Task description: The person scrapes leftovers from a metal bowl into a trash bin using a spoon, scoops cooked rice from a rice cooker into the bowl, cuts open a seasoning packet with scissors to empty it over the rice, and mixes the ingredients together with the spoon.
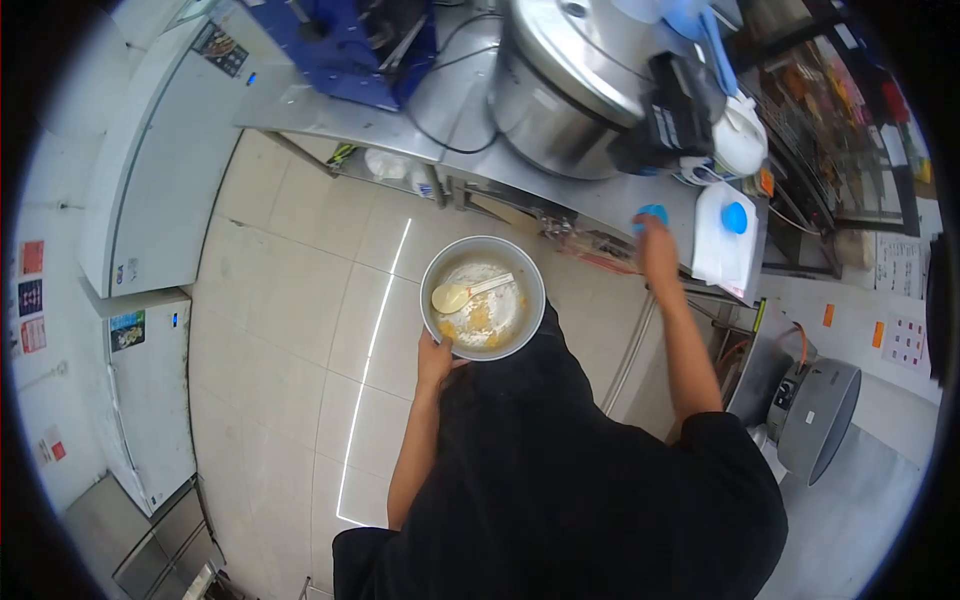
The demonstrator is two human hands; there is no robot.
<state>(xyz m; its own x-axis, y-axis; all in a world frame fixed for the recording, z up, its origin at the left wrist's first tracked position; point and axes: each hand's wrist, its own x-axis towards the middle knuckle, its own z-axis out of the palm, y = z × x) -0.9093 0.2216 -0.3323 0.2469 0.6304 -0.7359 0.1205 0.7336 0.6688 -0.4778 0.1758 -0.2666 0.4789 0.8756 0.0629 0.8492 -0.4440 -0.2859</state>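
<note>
My left hand is closed on the near rim of a round metal bowl, held in front of my body over the floor. Inside the bowl lie whitish bits, yellow crumbs and a pale utensil with a rounded head and a light handle. My right hand is closed around a small blue object at the counter's front edge; its shape is partly hidden by the fingers. Close by on the right, a blue round piece rests on a white sheet or tray.
A large lidded steel pot stands on the metal counter, beside a blue machine and a white jug-like container. White freezers line the left wall. A grey round appliance sits at the right.
</note>
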